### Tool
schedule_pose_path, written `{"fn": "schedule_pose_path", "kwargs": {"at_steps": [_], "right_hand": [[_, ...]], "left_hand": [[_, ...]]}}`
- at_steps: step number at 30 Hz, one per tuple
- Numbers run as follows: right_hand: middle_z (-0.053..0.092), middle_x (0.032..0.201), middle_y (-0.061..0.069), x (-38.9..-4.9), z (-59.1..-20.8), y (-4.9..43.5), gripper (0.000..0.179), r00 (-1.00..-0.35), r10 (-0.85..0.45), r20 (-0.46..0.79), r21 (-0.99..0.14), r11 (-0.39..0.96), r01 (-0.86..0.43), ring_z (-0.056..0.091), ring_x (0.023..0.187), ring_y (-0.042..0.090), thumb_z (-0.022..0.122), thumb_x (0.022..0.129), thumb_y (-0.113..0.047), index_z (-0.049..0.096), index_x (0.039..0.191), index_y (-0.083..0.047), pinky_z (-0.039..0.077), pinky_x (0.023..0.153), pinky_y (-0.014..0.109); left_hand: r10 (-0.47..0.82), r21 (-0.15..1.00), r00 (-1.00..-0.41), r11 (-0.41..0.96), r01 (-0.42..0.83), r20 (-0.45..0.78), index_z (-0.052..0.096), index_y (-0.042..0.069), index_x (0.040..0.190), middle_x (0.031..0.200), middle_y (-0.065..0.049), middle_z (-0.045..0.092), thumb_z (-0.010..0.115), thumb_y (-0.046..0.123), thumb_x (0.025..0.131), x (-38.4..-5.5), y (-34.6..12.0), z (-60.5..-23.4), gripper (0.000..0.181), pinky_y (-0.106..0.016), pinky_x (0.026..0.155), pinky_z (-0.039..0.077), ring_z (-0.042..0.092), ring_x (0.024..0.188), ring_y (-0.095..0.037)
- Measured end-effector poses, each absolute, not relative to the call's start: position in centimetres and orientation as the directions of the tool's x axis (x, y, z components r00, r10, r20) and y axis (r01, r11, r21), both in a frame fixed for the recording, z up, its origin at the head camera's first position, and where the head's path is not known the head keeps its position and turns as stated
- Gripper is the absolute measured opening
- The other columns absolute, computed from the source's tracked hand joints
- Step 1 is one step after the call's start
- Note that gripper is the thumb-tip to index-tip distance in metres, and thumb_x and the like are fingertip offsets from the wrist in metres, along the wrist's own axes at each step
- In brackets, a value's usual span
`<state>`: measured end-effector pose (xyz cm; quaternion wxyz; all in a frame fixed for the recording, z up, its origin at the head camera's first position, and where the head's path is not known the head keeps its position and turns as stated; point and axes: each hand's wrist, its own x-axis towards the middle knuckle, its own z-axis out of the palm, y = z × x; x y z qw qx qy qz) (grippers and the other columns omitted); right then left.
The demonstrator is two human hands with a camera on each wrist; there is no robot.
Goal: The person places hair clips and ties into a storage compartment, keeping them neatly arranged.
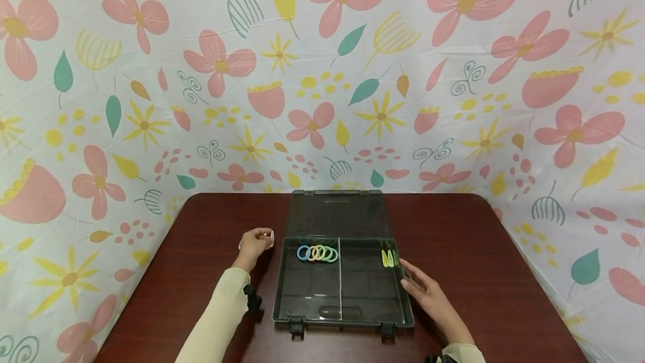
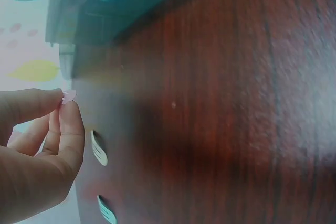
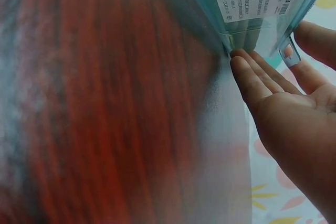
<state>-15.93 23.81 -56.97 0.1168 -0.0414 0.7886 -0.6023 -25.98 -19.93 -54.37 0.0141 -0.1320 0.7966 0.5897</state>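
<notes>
Left of the box (image 1: 370, 284), the fingers of your left hand (image 1: 255, 244) pinched a small pink piece (image 2: 68, 97); your right hand (image 1: 428, 294) lay, fingers extended, at its right wall. A slack pinch risked dropping the piece; a right-hand nudge, shifting the box.

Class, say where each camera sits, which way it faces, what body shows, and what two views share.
Head: on the head, facing forward and down at the open case; left hand, right hand and sleeves show.
Left wrist: on that wrist, facing the table; left hand shows, pinching a pink piece.
Right wrist: on that wrist, facing the case; right hand shows.
Head and right wrist share right hand and case.
</notes>
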Motion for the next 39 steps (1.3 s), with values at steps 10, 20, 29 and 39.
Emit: {"fn": "schedule_pose_path", "kwargs": {"at_steps": [10, 20, 29, 39], "right_hand": [[0.019, 0.157, 0.017, -16.0, -57.0, 23.8, 0.056, -0.969, -0.203, -0.141, -0.961, 0.265, 0.084, 0.019, 0.142, 0.040, 0.055, 0.099, -0.021, 0.033, 0.150, -0.014, 0.036, 0.108, 0.054], [0.019, 0.157, 0.017, -15.9, -57.0, 23.8, 0.056, -0.968, -0.208, -0.139, -0.962, 0.262, 0.082, 0.019, 0.142, 0.040, 0.055, 0.099, -0.021, 0.032, 0.150, -0.013, 0.037, 0.107, 0.053], [0.019, 0.157, 0.017, -15.8, -56.8, 23.8, 0.056, -0.969, -0.204, -0.137, -0.961, 0.266, 0.080, 0.018, 0.142, 0.039, 0.055, 0.099, -0.021, 0.032, 0.150, -0.013, 0.036, 0.108, 0.053], [0.019, 0.157, 0.016, -15.9, -56.9, 23.8, 0.057, -0.969, -0.209, -0.133, -0.963, 0.259, 0.076, 0.017, 0.142, 0.040, 0.054, 0.100, -0.022, 0.031, 0.151, -0.012, 0.034, 0.108, 0.054]], "left_hand": [[-0.160, 0.964, -0.969, 0.158, -0.216, -0.190, 0.060, -0.007, 0.121, 0.092, -0.017, 0.062, 0.057, -0.009, 0.090, -25.9, -18.3, -52.9, 0.032, -0.045, 0.087, 0.055, 0.062, 0.092, -0.031], [-0.139, 0.984, -0.979, 0.079, -0.159, -0.147, 0.062, -0.005, 0.120, 0.091, -0.014, 0.061, 0.061, -0.007, 0.089, -26.2, -15.8, -51.1, 0.031, -0.042, 0.086, 0.056, 0.062, 0.082, -0.019], [-0.059, 0.986, -0.984, -0.023, -0.166, -0.167, 0.059, -0.008, 0.122, 0.092, -0.012, 0.061, 0.062, -0.006, 0.089, -26.1, -12.7, -48.7, 0.033, -0.040, 0.087, 0.056, 0.063, 0.081, -0.018], [0.026, 0.975, -0.982, -0.121, -0.186, -0.184, 0.058, -0.007, 0.123, 0.099, -0.012, 0.062, 0.063, -0.004, 0.090, -26.3, -8.7, -48.3, 0.034, -0.035, 0.088, 0.056, 0.064, 0.083, -0.014]]}}
